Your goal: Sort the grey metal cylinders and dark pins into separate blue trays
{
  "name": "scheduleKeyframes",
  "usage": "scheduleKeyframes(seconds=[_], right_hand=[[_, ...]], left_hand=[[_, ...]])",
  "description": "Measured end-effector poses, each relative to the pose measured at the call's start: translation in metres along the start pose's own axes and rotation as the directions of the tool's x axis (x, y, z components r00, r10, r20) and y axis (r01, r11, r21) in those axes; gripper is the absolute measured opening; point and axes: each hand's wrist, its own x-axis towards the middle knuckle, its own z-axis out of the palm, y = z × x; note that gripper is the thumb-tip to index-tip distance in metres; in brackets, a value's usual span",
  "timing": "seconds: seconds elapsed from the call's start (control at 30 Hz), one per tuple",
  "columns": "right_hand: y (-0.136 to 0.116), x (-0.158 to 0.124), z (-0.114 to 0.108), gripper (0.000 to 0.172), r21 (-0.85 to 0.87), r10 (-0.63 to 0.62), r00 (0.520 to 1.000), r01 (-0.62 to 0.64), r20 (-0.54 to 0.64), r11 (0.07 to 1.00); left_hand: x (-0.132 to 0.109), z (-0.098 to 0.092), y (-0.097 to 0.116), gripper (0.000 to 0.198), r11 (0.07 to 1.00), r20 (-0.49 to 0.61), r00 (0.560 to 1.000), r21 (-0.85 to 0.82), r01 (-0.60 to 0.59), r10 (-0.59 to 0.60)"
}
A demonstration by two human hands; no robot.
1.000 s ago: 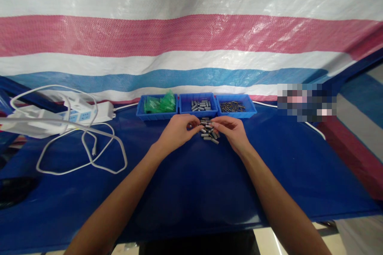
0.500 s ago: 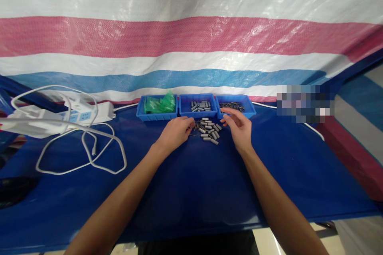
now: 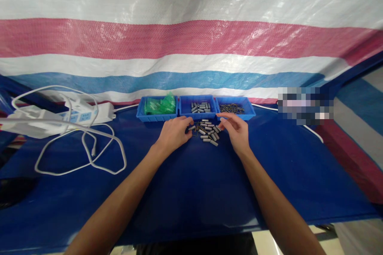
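Observation:
A loose pile of short grey metal cylinders (image 3: 208, 128) lies on the blue table, with several thin brassy pins (image 3: 196, 126) mixed in at its left side. At the pile's left edge, my left hand (image 3: 175, 132) pinches one metal cylinder (image 3: 192, 128) between thumb and fingertips. My right hand (image 3: 236, 130) hovers over the right edge of the pile, thumb and forefinger apart, close to the cylinders there. Whether its fingertips touch one I cannot tell.
Three blue bins stand in a row behind the pile: a left bin (image 3: 155, 118) with green plastic bags, a middle bin (image 3: 187, 99) with grey cylinders, a right bin (image 3: 248, 116) with thin pins. White power strips (image 3: 86, 116) and looped cable (image 3: 121, 151) lie left. Striped sheeting (image 3: 191, 40) hangs behind.
A metal cylinder now shows between my left fingertips. My right hand has moved left and slightly down, from beside the right bin to the pile's right edge.

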Motion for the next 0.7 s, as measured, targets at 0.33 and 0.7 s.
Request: scheduleKeyframes(seconds=[0.33,0.7], right_hand=[[0.004,-0.003,0.005,0.025,0.013,0.036,0.996,-0.037,0.080,0.999],[-0.001,-0.011,0.018,0.044,0.086,0.088,0.963,-0.113,0.256,0.990]], left_hand=[[0.004,0.001,0.002,0.004,0.885,-0.154,0.988,-0.460,-0.068,-0.005],[0.005,0.000,0.014,0.011,0.481,0.006,1.000,-0.877,0.013,-0.017]])
